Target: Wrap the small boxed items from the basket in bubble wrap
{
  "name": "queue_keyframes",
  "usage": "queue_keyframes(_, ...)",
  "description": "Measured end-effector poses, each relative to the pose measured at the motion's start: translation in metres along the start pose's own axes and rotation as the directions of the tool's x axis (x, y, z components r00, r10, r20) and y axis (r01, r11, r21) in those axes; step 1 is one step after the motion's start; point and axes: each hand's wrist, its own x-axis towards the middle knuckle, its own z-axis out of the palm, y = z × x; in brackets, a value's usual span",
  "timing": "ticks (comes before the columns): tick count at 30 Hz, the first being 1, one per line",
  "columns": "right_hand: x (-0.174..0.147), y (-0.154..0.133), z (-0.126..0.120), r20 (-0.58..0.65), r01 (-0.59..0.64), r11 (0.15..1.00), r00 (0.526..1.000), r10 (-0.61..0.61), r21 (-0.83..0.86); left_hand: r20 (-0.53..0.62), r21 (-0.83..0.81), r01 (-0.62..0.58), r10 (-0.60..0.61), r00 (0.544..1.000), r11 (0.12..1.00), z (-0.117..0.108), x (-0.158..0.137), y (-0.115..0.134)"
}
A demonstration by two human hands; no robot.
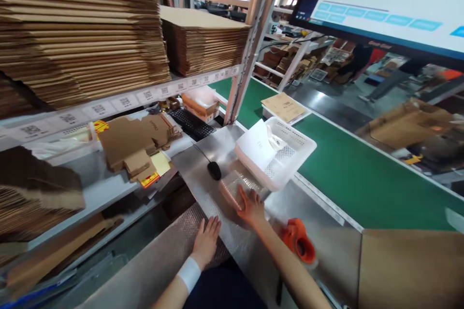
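Note:
My right hand point(252, 208) grips the near edge of a small packet in clear bubble wrap point(235, 187), on the metal bench. What is inside the wrap I cannot make out. My left hand point(207, 241), with a white band at the wrist, lies flat with fingers stretched on a sheet of bubble wrap point(159, 256) that hangs over the bench edge. Just beyond the packet stands a white plastic basket point(302, 154) holding a white paper sheet point(256, 145). A black mouse point(214, 171) sits left of the packet. An orange tape dispenser point(299, 241) is right of my right forearm.
A green conveyor belt point(348, 174) runs along the far side, carrying a tray with a cardboard piece point(284, 107). Shelves with stacked flat cartons point(83, 34) rise at left. A monitor point(391, 5) overhangs upper right. A cardboard box point(409, 270) fills the lower right.

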Motion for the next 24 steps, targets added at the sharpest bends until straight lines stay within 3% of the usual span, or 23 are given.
queue_keyframes(5, 0.03, 0.027, -0.014, 0.01, -0.011, 0.999, 1.0, 0.01, 0.049, 0.044, 0.034, 0.011, -0.012, 0.999, 0.999, -0.008, 0.0, 0.001)
queue_keyframes(8, 0.016, 0.047, -0.005, 0.016, 0.027, 0.995, 0.999, -0.029, 0.095, 0.069, 0.034, 0.021, -0.024, 0.997, 0.999, -0.021, -0.004, 0.004)
queue_keyframes(10, -0.016, 0.069, 0.016, -0.043, 0.017, 0.987, 0.999, -0.01, 0.161, 0.116, 0.022, 0.031, -0.033, 0.993, 0.999, -0.035, -0.007, 0.006)
queue_keyframes(11, -0.038, 0.083, 0.031, -0.131, 0.011, 0.967, 0.991, 0.023, 0.254, 0.15, 0.022, 0.038, -0.041, 0.988, 0.999, -0.043, -0.008, 0.006)
queue_keyframes(13, -0.088, 0.108, 0.067, -0.206, -0.141, 0.913, 0.95, 0.233, 0.383, 0.197, 0.035, 0.044, -0.05, 0.979, 0.998, -0.059, -0.009, 0.007)
queue_keyframes(17, -0.163, 0.133, 0.134, -0.077, -0.4, 0.846, 0.888, 0.453, 0.354, 0.079, 0.029, 0.009, -0.012, 0.997, 1.0, -0.077, 0.002, 0.008)
queue_keyframes(20, -0.177, 0.133, 0.162, 0.012, -0.499, 0.807, 0.852, 0.523, 0.315, -0.013, 0.034, -0.004, 0.004, 1.0, 0.999, -0.081, 0.022, 0.009)
queue_keyframes(24, -0.17, 0.137, 0.178, -0.009, -0.548, 0.775, 0.815, 0.58, 0.314, -0.063, 0.056, 0.01, -0.007, 0.998, 0.998, -0.083, 0.053, 0.011)
